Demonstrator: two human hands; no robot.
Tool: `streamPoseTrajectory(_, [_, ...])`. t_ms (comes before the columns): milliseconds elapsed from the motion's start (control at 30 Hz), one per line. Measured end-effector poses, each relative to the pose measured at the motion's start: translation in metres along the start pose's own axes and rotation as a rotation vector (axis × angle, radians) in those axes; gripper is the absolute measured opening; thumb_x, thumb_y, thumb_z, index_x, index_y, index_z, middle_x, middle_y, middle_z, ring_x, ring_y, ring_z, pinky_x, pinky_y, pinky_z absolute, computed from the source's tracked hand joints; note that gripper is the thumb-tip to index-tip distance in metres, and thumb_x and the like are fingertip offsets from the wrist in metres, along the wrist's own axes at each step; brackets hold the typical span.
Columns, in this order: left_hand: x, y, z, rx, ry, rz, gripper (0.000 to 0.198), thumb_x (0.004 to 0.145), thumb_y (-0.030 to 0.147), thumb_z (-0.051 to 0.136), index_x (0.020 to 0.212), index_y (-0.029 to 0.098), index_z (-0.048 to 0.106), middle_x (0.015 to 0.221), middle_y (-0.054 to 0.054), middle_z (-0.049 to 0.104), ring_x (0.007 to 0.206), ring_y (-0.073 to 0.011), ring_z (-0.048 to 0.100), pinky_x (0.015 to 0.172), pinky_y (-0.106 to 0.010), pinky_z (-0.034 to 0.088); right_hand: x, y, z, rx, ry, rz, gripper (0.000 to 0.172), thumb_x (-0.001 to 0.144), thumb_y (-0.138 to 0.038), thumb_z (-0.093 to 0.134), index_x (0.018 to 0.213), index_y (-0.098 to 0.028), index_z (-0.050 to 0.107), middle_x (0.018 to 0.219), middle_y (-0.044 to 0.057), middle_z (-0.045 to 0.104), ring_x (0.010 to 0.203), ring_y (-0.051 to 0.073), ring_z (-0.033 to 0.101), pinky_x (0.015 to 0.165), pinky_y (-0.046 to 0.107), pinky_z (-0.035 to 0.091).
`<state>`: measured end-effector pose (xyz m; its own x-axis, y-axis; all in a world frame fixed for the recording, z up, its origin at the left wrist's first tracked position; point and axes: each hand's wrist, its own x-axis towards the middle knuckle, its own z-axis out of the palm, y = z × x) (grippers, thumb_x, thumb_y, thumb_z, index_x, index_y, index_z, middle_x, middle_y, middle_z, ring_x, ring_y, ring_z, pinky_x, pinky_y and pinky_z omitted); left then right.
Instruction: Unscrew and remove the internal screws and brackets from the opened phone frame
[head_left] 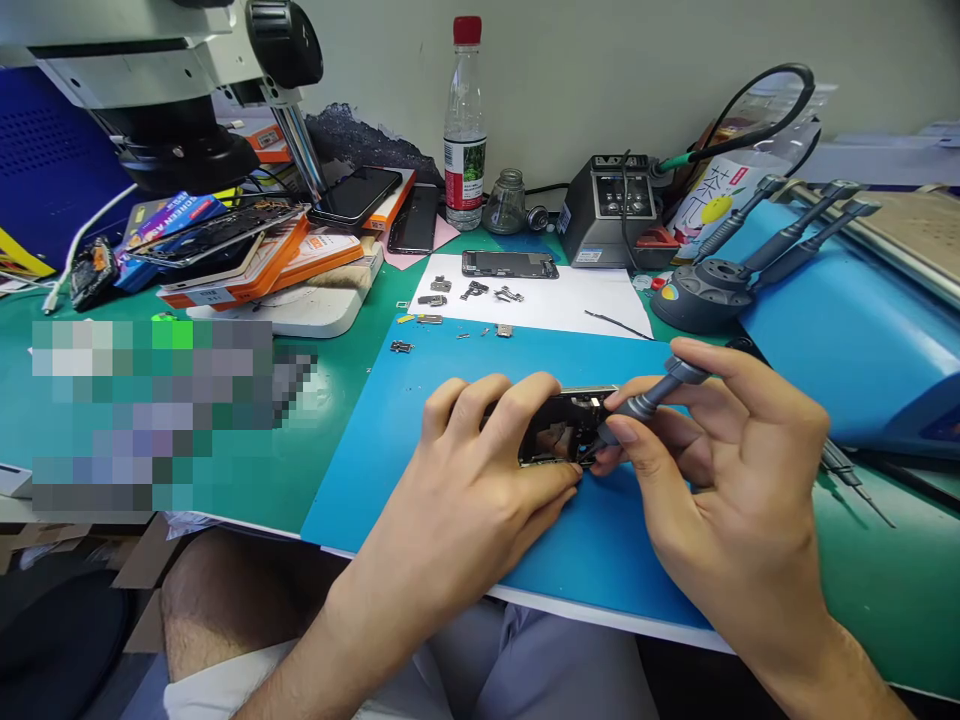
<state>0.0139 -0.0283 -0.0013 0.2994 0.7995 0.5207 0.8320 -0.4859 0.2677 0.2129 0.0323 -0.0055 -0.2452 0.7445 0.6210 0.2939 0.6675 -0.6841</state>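
My left hand [480,480] is wrapped round an opened phone frame [555,425], holding it tilted above the blue mat [390,460]. Inside the frame dark parts and metal show, though my fingers cover its left part. A grey screwdriver [649,398] is pinched in my right hand [739,460], index finger on its end cap and thumb along the shaft. Its tip points down into the right end of the frame; the very tip is hard to make out. Beyond the hands, small phone parts [504,331] lie on the mat's far edge.
Behind the mat, a white sheet [570,305] bears a phone screen [510,264] and several small parts. A screwdriver stand [705,292] and soldering station [607,215] stand at back right. Stacked phones and boxes [255,260] sit under a microscope [180,100]. Tweezers [855,480] lie right.
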Motion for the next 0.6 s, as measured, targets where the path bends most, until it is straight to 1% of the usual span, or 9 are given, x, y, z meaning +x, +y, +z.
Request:
streamPoseTrajectory(167, [0.0003,-0.0004,0.0005,0.0,0.011,0.002,0.023,0.113,0.032,0.063,0.115,0.035,0.085,0.156,-0.009,0.055,0.142,-0.0293,0.046,0.119,-0.048,0.03,-0.0004,0.0012,-0.0002,0.002,-0.013,0.01,0.072,0.098,-0.01,0.074,0.158,-0.041,0.05,0.123,0.005,0.065,0.105,0.019,0.074,0.078,0.029,0.071])
streamPoseTrajectory(300, [0.0009,-0.0005,0.0007,-0.002,0.014,0.005,0.021,0.112,0.032,0.065,0.115,0.035,0.085,0.156,-0.009,0.056,0.141,-0.0303,0.047,0.119,-0.049,0.03,0.0004,0.0014,-0.0007,-0.005,-0.017,0.001,0.072,0.098,-0.011,0.075,0.158,-0.042,0.05,0.12,0.003,0.066,0.096,0.018,0.075,0.077,0.031,0.071])
streamPoseTrajectory(433, [0.0011,-0.0002,0.0,-0.001,0.008,-0.001,0.022,0.112,0.031,0.064,0.115,0.034,0.086,0.157,-0.009,0.057,0.142,-0.0306,0.047,0.118,-0.05,0.031,0.0,0.0002,-0.0025,-0.031,-0.013,0.013,0.076,0.093,-0.013,0.082,0.157,-0.044,0.054,0.123,0.002,0.069,0.094,0.02,0.077,0.08,0.036,0.071])
streamPoseTrajectory(500, [0.001,-0.0002,-0.0002,-0.004,0.005,-0.001,0.021,0.111,0.031,0.065,0.116,0.034,0.086,0.158,-0.009,0.056,0.142,-0.0309,0.047,0.119,-0.05,0.031,0.0003,-0.0001,-0.0039,-0.073,0.0,-0.034,0.076,0.092,-0.013,0.084,0.156,-0.044,0.057,0.126,0.003,0.071,0.095,0.02,0.077,0.08,0.036,0.07])
streamPoseTrajectory(600, [0.0008,-0.0003,-0.0003,-0.004,0.002,0.002,0.02,0.11,0.031,0.067,0.116,0.035,0.086,0.159,-0.009,0.056,0.142,-0.0315,0.048,0.118,-0.051,0.032,0.0035,0.0001,-0.0062,-0.121,0.03,-0.131,0.07,0.096,-0.011,0.077,0.156,-0.043,0.061,0.132,0.003,0.074,0.1,0.022,0.076,0.083,0.038,0.067])
